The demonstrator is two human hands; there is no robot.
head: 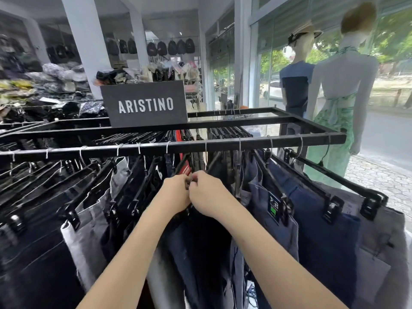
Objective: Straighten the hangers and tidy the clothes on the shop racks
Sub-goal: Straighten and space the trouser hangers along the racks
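- The left hand point(176, 192) and the right hand point(207, 192) meet knuckle to knuckle at the middle of the rack's near rail point(156, 148), both curled inward with fingertips pinched on something small and dark between them; exactly what they grip is hidden behind the fingers.
- Just above and left of the hands a red hanger point(184, 167) slants down from the rail, touching or nearly touching the left hand's fingertips.
- The rack point(312, 121) is a black rectangular frame; its near rail carries a dense row of trousers point(321, 219) on black clip hangers point(332, 208), with wire hooks over the rail.
- Towards the rail's left end hang black and pale grey trousers, packed close and fanning outward.
- Towards the right end hang navy and grey trousers; one navy pair bears a dark tag with a green patch point(273, 205).
- The last hanger at the right corner sticks out past the rack's end, with a grey pair clipped to it.
- A dark sign reading ARISTINO point(146, 104) stands on the far rail, left of its middle.
- Beyond the right end, by the shop window, stand two mannequins point(296, 85): one in a blue T-shirt and a hat, one in a green patterned dress.
- Backpacks point(171, 47) hang on the rear wall; folded clothes are heaped on displays at the far left.
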